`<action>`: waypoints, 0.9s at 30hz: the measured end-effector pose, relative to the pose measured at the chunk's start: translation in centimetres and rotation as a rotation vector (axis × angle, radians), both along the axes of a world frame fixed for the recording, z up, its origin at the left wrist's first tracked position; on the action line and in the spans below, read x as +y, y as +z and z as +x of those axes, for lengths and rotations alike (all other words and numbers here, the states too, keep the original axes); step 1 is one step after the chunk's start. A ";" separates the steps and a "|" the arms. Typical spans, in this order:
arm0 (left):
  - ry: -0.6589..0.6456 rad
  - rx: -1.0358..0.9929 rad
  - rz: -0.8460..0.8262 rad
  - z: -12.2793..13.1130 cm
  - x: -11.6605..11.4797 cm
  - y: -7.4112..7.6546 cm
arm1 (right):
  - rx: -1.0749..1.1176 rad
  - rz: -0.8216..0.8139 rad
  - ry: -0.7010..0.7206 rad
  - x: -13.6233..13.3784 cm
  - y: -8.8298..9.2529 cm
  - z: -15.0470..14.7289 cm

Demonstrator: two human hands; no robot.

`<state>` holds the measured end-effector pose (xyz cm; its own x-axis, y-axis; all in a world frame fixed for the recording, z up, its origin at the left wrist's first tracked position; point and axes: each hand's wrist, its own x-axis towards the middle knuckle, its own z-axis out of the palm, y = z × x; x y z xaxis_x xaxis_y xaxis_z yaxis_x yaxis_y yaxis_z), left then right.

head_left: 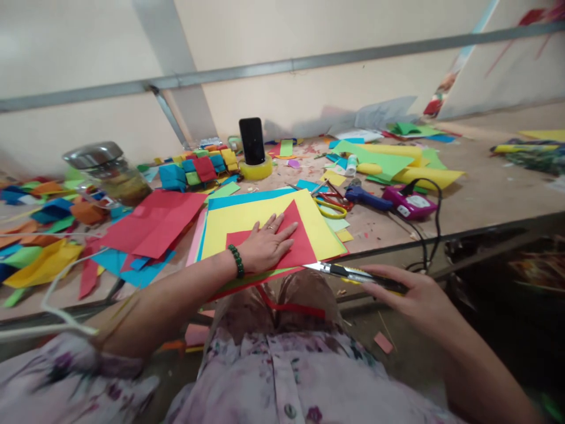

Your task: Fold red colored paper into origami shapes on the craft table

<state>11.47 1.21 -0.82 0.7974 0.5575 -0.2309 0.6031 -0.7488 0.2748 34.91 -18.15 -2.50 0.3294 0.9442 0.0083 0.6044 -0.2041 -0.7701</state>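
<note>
My left hand [270,242] lies flat with its fingers spread on a red paper triangle [298,227], pressing it against a stack of coloured paper. A yellow sheet [229,215] tops that stack, with a blue sheet [247,201] showing behind it. In my right hand [410,294] is a box cutter [353,274], held nearly level. Its blade points left and lies close to the lower right corner of the red triangle; whether it touches the paper I cannot tell. A strip of red paper [295,307] rests across my lap.
Left of the stack lie red sheets [154,221] and a lidded glass jar [117,176]. Behind stands a phone [252,141] in a yellow tape roll [256,169]. To the right are yellow-handled scissors [331,209], a blue glue gun [367,198] and a purple power socket [409,203] with a cord.
</note>
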 end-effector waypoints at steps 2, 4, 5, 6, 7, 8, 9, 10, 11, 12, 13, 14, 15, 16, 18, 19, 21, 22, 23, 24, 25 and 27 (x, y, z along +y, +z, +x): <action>0.018 0.004 -0.025 0.4 -0.2 0.4 | -0.002 -0.020 -0.020 -0.4 -0.2 0.4; 0.001 0.017 -0.036 0.5 0.1 0.9 | -0.001 -0.017 -0.025 -0.6 -0.3 0.7; -0.027 0.026 -0.033 0.4 0.5 1.1 | -0.001 -0.011 -0.022 -0.6 -0.3 0.8; -0.068 0.033 -0.027 0.2 1.0 1.2 | -0.004 -0.005 -0.018 -0.5 -0.2 0.8; -0.118 0.036 -0.020 -0.1 1.6 1.3 | -0.007 -0.001 -0.012 -0.4 -0.2 0.7; -0.169 0.036 -0.010 -0.3 2.1 1.2 | -0.007 0.000 -0.002 -0.1 -0.1 0.6; -0.213 0.032 0.001 -0.6 2.6 1.1 | -0.004 0.000 0.010 0.1 0.0 0.4; -0.247 0.026 0.013 -0.8 2.9 1.0 | 0.002 0.001 0.023 0.4 0.1 0.2; -0.267 0.018 0.027 -0.9 3.2 0.7 | 0.011 0.001 0.037 0.6 0.2 0.0; -0.277 0.009 0.041 -1.0 3.4 0.5 | 0.020 0.004 0.049 0.8 0.3 -0.1; -0.279 0.001 0.053 -1.1 3.5 0.3 | 0.028 0.008 0.059 0.9 0.3 -0.2; -0.280 -0.006 0.060 -1.1 3.5 0.1 | 0.032 0.014 0.065 1.0 0.4 -0.2; -0.281 -0.012 0.061 -1.1 3.5 -0.1 | 0.031 0.017 0.069 1.0 0.4 -0.2; -0.282 -0.018 0.059 -1.1 3.5 -0.2 | 0.026 0.016 0.072 0.9 0.4 -0.1; -0.283 -0.030 0.052 -1.0 3.5 -0.4 | 0.009 0.009 0.071 0.7 0.5 0.1; -0.282 -0.036 0.048 -1.0 3.5 -0.4 | 0.000 0.007 0.067 0.6 0.6 0.2; -0.277 -0.045 0.041 -1.0 3.5 -0.5 | -0.012 0.017 0.057 0.5 0.6 0.0; -0.276 -0.047 0.038 -1.1 3.6 -0.5 | -0.011 0.026 0.053 0.5 0.6 -0.2; -0.274 -0.047 0.037 -1.1 3.6 -0.5 | -0.006 0.035 0.054 0.6 0.5 -0.4; -0.272 -0.048 0.036 -1.1 3.6 -0.5 | 0.004 0.040 0.058 0.6 0.5 -0.7; -0.271 -0.049 0.036 -1.0 3.6 -0.5 | 0.015 0.038 0.067 0.7 0.4 -0.9; -0.273 -0.053 0.033 -1.0 3.5 -0.4 | 0.027 0.026 0.079 0.8 0.2 -1.1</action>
